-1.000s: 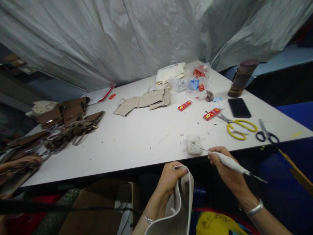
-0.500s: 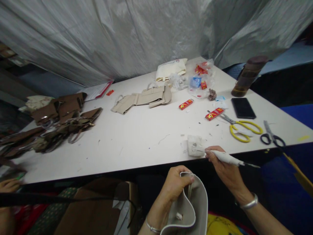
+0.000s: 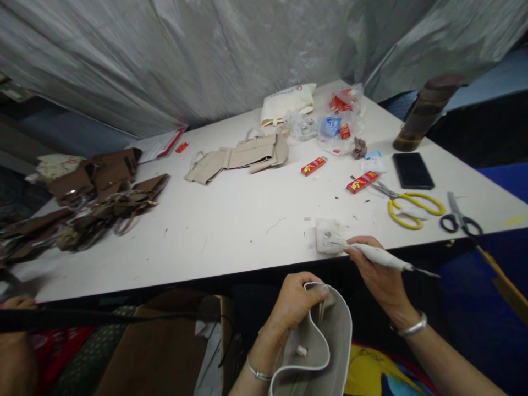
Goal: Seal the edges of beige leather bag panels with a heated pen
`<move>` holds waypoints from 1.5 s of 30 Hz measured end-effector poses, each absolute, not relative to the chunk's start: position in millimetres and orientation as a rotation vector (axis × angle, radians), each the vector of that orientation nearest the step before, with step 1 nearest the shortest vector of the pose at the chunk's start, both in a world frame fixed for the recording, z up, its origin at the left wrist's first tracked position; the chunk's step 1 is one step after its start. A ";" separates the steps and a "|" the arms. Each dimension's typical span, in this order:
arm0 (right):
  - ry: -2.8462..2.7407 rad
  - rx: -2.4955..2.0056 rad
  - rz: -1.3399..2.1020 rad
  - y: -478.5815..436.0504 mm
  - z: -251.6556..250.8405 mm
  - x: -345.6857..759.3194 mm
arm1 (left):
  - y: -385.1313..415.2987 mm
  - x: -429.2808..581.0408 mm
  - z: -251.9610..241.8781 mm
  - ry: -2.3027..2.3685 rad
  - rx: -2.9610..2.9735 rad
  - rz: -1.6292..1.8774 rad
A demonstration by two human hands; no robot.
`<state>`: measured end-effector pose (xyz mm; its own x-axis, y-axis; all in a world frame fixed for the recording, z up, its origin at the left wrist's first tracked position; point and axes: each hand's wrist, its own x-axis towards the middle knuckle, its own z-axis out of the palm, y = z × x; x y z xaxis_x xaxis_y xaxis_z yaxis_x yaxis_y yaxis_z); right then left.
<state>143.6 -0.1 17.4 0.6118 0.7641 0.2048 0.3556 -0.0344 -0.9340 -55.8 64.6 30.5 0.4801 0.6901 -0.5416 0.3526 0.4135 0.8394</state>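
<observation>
My left hand [image 3: 293, 308] is closed on the upper edge of a curved beige leather piece [image 3: 330, 346] held below the table's front edge. My right hand [image 3: 377, 272] grips a thin white-wrapped tool [image 3: 377, 255] like a pen, its tip resting on a small white pad [image 3: 328, 236] on the table near the edge. A bangle sits on each wrist.
The white table [image 3: 247, 220] carries beige bag parts [image 3: 239, 159], a pile of brown leather pieces [image 3: 94, 198] at left, red glue tubes [image 3: 363, 181], yellow scissors [image 3: 408, 206], black scissors [image 3: 460, 217], a phone [image 3: 412, 170], a bottle [image 3: 427, 113] and a plastic bag [image 3: 338, 129]. Another person's hand [image 3: 16, 305] shows at far left.
The tool's tip has moved from just right of the white pad onto it. My left hand has turned the beige piece so its curved inside faces up.
</observation>
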 end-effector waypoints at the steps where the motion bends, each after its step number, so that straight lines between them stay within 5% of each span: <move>1: -0.915 -1.637 0.399 -2.5 18.3 144.1 | 64.2 -56.0 30.4 1.113 1.190 0.277; 10: -0.864 -1.434 0.970 -27.5 8.9 135.0 | 60.2 -52.3 31.8 1.092 1.252 0.235; 30: -1.132 -1.499 1.110 -13.4 23.8 142.1 | 47.4 -41.6 21.0 1.005 1.136 0.215; 45: -0.940 -1.548 0.461 -2.7 21.7 142.7 | 58.4 -59.6 17.0 1.105 0.883 0.434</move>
